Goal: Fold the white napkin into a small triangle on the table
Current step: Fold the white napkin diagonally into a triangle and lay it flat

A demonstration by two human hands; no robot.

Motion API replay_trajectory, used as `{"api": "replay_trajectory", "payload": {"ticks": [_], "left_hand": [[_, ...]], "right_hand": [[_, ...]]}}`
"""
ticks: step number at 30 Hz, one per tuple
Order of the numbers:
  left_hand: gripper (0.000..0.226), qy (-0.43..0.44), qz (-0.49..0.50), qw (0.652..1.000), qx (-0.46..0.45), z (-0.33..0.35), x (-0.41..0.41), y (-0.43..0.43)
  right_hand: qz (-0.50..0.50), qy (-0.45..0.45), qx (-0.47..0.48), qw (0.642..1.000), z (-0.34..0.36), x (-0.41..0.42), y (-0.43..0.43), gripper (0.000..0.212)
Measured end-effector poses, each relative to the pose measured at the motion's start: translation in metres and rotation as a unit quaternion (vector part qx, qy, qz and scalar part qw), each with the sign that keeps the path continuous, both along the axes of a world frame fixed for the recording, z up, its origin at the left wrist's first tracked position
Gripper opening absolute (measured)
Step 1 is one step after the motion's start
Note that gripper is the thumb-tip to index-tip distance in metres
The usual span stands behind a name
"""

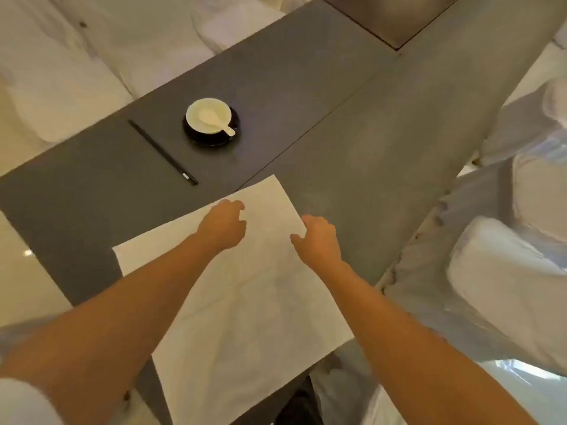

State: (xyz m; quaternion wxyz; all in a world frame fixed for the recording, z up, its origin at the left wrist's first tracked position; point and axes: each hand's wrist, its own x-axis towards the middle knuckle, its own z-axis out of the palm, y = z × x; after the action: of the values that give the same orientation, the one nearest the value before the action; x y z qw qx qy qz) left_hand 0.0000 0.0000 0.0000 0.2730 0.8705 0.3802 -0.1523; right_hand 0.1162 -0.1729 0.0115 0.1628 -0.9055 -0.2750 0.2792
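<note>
Grey stone makes up the desk (352,124) we work at. Going from the left, black chopsticks (162,151) lie on it, and beside them a white bowl (208,115) with a spoon (219,122) in it sits on a dark saucer (214,139); all of that is well apart from our work. Nearer us the white napkin (245,302) lies spread flat and unfolded, its near edge hanging over the desk's rim. Our left hand (225,225) rests on its far part with curled fingers (237,207), pressing rather than clearly pinching; whether they hold cloth we cannot tell. Our right hand (319,237) sits at the far right edge, fingers bent over that edge, seemingly taking hold of it. We judge this the very start: smoothing and seizing before the first fold. Next we need a firm pinch on a corner, then carry it diagonally across to the opposite corner.
</note>
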Motion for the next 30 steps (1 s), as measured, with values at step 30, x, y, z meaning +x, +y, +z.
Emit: {"api": "replay_trajectory", "payload": {"ticks": [30], "left_hand": [[0.038,-0.119,-0.177,0.977,-0.003,0.091,-0.086,-0.011]], "right_hand": [[0.072,0.004,0.127,0.989,0.053,-0.104,-0.033,0.048]]}}
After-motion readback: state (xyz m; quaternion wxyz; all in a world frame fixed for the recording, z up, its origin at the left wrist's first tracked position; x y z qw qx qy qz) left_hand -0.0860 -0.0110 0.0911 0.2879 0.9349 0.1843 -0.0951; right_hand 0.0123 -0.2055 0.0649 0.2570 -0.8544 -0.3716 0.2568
